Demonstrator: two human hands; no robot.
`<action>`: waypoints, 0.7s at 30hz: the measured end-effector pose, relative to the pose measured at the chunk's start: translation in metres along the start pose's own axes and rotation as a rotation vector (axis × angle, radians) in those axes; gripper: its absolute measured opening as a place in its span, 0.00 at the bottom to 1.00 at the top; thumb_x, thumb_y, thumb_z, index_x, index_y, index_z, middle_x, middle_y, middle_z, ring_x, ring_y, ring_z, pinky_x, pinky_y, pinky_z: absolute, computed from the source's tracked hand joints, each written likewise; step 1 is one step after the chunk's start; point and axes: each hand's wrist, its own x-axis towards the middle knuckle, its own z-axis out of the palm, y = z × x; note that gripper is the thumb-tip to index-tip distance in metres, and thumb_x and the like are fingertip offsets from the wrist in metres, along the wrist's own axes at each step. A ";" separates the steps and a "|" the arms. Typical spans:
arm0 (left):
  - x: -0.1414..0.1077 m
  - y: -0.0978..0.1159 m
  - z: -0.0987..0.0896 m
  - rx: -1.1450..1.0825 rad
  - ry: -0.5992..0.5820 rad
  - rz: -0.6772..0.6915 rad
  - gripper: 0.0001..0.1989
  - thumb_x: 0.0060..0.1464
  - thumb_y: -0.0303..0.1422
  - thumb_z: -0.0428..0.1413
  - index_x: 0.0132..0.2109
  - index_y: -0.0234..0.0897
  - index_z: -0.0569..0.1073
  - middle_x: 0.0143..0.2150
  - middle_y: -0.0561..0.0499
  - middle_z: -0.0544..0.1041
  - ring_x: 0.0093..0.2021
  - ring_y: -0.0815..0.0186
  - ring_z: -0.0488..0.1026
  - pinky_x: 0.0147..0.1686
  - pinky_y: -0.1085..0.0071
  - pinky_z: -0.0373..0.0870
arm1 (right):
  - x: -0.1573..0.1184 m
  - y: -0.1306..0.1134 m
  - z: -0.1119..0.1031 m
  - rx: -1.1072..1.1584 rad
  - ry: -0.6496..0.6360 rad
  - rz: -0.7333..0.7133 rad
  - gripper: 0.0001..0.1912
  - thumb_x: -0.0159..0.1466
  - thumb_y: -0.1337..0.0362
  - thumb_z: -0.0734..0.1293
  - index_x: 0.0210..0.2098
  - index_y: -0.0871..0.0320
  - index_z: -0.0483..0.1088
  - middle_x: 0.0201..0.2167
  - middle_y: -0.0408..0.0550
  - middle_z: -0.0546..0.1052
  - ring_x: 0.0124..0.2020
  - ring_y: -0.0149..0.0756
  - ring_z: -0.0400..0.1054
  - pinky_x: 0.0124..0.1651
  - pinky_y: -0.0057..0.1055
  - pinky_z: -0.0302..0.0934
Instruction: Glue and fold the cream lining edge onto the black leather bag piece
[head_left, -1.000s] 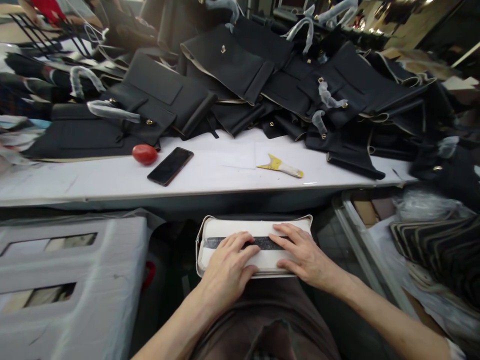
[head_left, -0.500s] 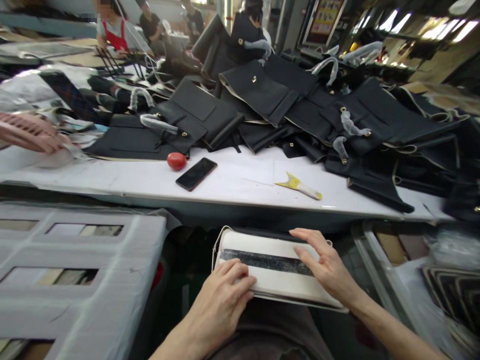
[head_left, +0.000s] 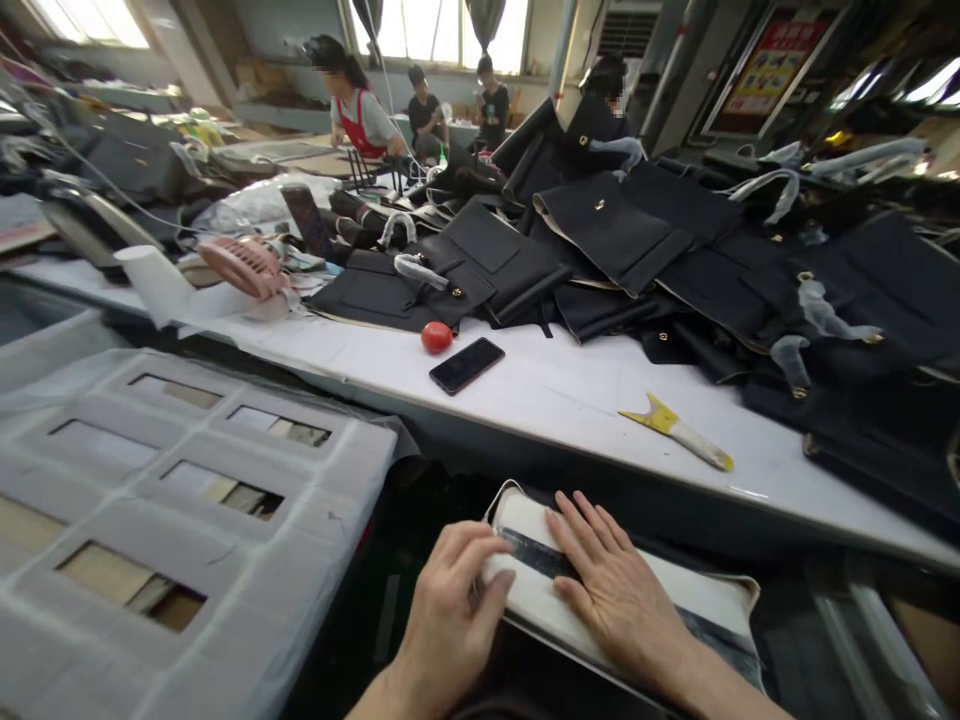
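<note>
A long cream-coloured piece (head_left: 536, 590), resembling a bag turned lining side out, lies across my lap with piped edges and a dark strip (head_left: 536, 552) along its middle. My right hand (head_left: 619, 590) rests flat on it, fingers stretched out over the strip. At its left end is my left hand (head_left: 457, 595), fingers bent and thumb apart, the fingertips near the end of the strip. Whether those tips touch the piece I cannot tell. Black material shows along the far edge of the piece.
Black bag parts (head_left: 600, 230) with plastic-wrapped handles lie heaped on the white table (head_left: 540, 390). Nearer are a phone (head_left: 468, 366), a red tomato-like object (head_left: 436, 337), a yellow-tipped tool (head_left: 679, 430) and a pink fan (head_left: 244, 265). A covered crate (head_left: 300, 540) stands left; people work behind.
The view has swung left. My right hand has moved toward the middle of the cream piece and flattened on it. My left hand has shifted to its left end, with thumb and fingers spread apart.
</note>
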 end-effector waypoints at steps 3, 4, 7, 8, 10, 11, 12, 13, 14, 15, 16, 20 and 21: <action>0.004 -0.022 -0.004 -0.120 0.090 -0.302 0.10 0.60 0.36 0.56 0.47 0.39 0.69 0.47 0.47 0.70 0.49 0.58 0.67 0.50 0.59 0.66 | 0.003 0.005 0.000 0.011 -0.024 -0.013 0.36 0.72 0.47 0.55 0.72 0.52 0.38 0.71 0.46 0.40 0.71 0.46 0.34 0.68 0.53 0.47; 0.004 -0.030 -0.004 -0.192 0.078 -0.370 0.12 0.59 0.39 0.57 0.47 0.38 0.68 0.46 0.48 0.70 0.47 0.59 0.68 0.48 0.60 0.66 | 0.003 0.007 0.000 0.022 -0.024 -0.007 0.35 0.73 0.48 0.54 0.72 0.52 0.36 0.71 0.45 0.40 0.71 0.46 0.34 0.68 0.52 0.47; 0.003 -0.047 0.000 -0.466 0.044 -0.534 0.17 0.58 0.46 0.57 0.44 0.36 0.68 0.42 0.49 0.70 0.44 0.60 0.68 0.45 0.64 0.67 | 0.003 0.012 -0.001 0.097 0.004 0.022 0.33 0.74 0.50 0.52 0.72 0.52 0.34 0.71 0.46 0.42 0.71 0.45 0.36 0.68 0.52 0.46; 0.003 -0.052 0.002 -0.564 0.045 -0.589 0.18 0.58 0.48 0.56 0.42 0.36 0.68 0.41 0.49 0.70 0.44 0.60 0.68 0.45 0.65 0.67 | 0.003 0.012 -0.002 0.138 0.025 0.036 0.33 0.74 0.51 0.52 0.72 0.51 0.34 0.71 0.46 0.43 0.71 0.44 0.37 0.68 0.52 0.46; 0.001 -0.062 0.009 -0.728 0.045 -0.693 0.20 0.60 0.50 0.54 0.42 0.37 0.69 0.44 0.48 0.71 0.50 0.58 0.67 0.49 0.65 0.66 | 0.005 0.010 -0.007 0.221 0.078 0.073 0.31 0.75 0.52 0.50 0.72 0.51 0.35 0.71 0.46 0.45 0.70 0.43 0.39 0.69 0.52 0.45; 0.000 -0.068 0.013 -0.793 0.042 -0.738 0.20 0.60 0.51 0.53 0.44 0.37 0.69 0.48 0.47 0.71 0.54 0.56 0.66 0.50 0.64 0.66 | 0.008 0.007 -0.009 0.251 0.103 0.084 0.30 0.75 0.53 0.50 0.72 0.52 0.35 0.70 0.46 0.46 0.70 0.43 0.40 0.69 0.51 0.45; -0.001 -0.074 0.018 -0.848 0.029 -0.777 0.21 0.60 0.52 0.52 0.46 0.38 0.70 0.52 0.47 0.71 0.57 0.55 0.64 0.51 0.64 0.65 | 0.011 0.003 -0.011 0.259 0.120 0.078 0.30 0.75 0.53 0.49 0.72 0.54 0.36 0.70 0.47 0.46 0.70 0.43 0.40 0.69 0.51 0.46; -0.001 -0.081 0.024 -0.896 0.012 -0.815 0.22 0.60 0.52 0.52 0.49 0.39 0.70 0.55 0.46 0.70 0.60 0.54 0.63 0.52 0.63 0.65 | 0.016 -0.002 -0.012 0.240 0.122 0.046 0.30 0.75 0.53 0.49 0.72 0.55 0.37 0.70 0.47 0.46 0.70 0.43 0.39 0.69 0.50 0.46; -0.002 -0.089 0.030 -0.952 -0.005 -0.848 0.24 0.60 0.53 0.52 0.51 0.40 0.71 0.58 0.46 0.70 0.61 0.52 0.62 0.53 0.61 0.65 | 0.021 -0.009 -0.011 0.199 0.108 -0.006 0.31 0.75 0.53 0.50 0.72 0.56 0.37 0.70 0.48 0.45 0.70 0.43 0.39 0.69 0.50 0.48; -0.002 -0.096 0.037 -1.027 -0.021 -0.872 0.26 0.59 0.54 0.53 0.53 0.39 0.71 0.59 0.44 0.69 0.62 0.51 0.62 0.54 0.60 0.65 | 0.027 -0.015 -0.010 0.144 0.081 -0.065 0.32 0.74 0.52 0.51 0.72 0.57 0.38 0.71 0.48 0.45 0.71 0.44 0.39 0.68 0.50 0.49; -0.001 -0.103 0.045 -1.124 -0.046 -0.881 0.27 0.59 0.54 0.53 0.55 0.38 0.71 0.60 0.43 0.69 0.62 0.50 0.63 0.56 0.59 0.64 | 0.032 -0.020 -0.008 0.084 0.049 -0.114 0.33 0.74 0.52 0.53 0.72 0.58 0.39 0.71 0.49 0.44 0.71 0.44 0.38 0.68 0.50 0.51; 0.009 -0.118 0.075 -1.507 -0.193 -0.823 0.30 0.61 0.51 0.53 0.58 0.32 0.71 0.59 0.40 0.71 0.66 0.51 0.59 0.65 0.59 0.54 | 0.041 -0.033 0.001 -0.030 -0.012 -0.172 0.35 0.72 0.51 0.56 0.71 0.61 0.42 0.71 0.53 0.42 0.71 0.46 0.38 0.66 0.49 0.56; 0.012 -0.119 0.080 -1.545 -0.204 -0.821 0.29 0.61 0.51 0.52 0.58 0.31 0.72 0.59 0.41 0.72 0.67 0.52 0.57 0.66 0.61 0.51 | 0.041 -0.033 0.002 -0.028 -0.007 -0.175 0.35 0.72 0.51 0.56 0.71 0.62 0.43 0.71 0.53 0.42 0.71 0.46 0.38 0.66 0.49 0.56</action>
